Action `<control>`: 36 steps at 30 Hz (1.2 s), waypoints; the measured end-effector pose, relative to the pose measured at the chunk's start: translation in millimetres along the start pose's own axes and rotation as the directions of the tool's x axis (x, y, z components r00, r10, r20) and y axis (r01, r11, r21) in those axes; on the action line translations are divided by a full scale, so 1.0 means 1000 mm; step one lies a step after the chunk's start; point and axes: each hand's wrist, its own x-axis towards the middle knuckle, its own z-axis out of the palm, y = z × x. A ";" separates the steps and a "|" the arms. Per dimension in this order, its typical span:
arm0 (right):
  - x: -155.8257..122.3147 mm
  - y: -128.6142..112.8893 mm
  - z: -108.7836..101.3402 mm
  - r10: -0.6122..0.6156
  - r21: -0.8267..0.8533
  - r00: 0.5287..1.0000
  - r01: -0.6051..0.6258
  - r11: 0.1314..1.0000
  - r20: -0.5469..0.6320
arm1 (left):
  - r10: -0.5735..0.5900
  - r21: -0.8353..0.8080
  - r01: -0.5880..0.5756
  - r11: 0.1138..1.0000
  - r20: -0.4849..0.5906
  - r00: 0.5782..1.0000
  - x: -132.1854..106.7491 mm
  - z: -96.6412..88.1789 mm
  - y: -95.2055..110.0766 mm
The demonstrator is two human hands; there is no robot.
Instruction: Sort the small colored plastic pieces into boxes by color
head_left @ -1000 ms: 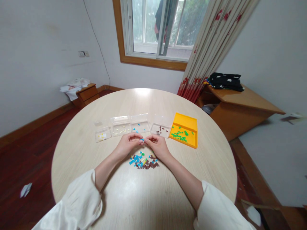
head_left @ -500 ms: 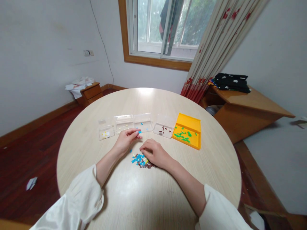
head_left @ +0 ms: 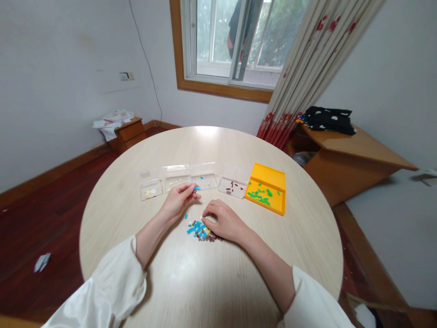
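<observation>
Some of brick pile point(head_left: 195, 229) hidden by R hand point(head_left: 223, 219), grip can't tell; L hand point(head_left: 179, 199) pinches blue pc point(head_left: 197, 187), partly covered.

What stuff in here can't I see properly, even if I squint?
Brick pile: head view; the right hand covers part.
Clear tray with pale pieces: head view; the left hand hides its near right corner.
Blue bits beside that hand: head view; too small to tell whether they're held.
White sleeves: head view; cut off by the bottom edge.
Dark shape behind the window: head view; blurred.
</observation>
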 end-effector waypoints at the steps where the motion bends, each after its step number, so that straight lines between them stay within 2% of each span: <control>1: 0.000 -0.001 0.000 0.009 -0.012 1.000 -0.009 1.000 0.002 | 0.000 0.000 0.000 1.000 -0.002 1.000 0.000 0.000 0.000; 6: -0.003 -0.010 0.002 0.050 -0.120 0.999 -0.050 0.992 0.000 | -0.014 -0.001 0.014 1.000 -0.039 0.999 0.000 0.001 0.001; 10: -0.005 -0.013 0.008 0.056 -0.145 0.998 -0.054 0.988 0.005 | -0.013 0.011 0.014 1.000 -0.048 0.999 -0.001 0.002 0.001; 25: -0.003 -0.005 -0.005 0.103 0.013 0.991 -0.104 0.995 0.081 | -0.009 -0.017 0.008 1.000 -0.048 0.999 0.000 0.002 -0.001; 30: -0.002 -0.004 -0.004 0.078 0.016 0.995 -0.079 0.997 0.056 | -0.012 -0.028 0.011 1.000 -0.037 0.999 0.000 0.003 0.000; 36: -0.001 -0.001 -0.004 0.118 0.078 0.993 -0.116 0.990 -0.023 | -0.058 -0.024 0.058 0.998 -0.029 0.998 -0.001 0.003 0.002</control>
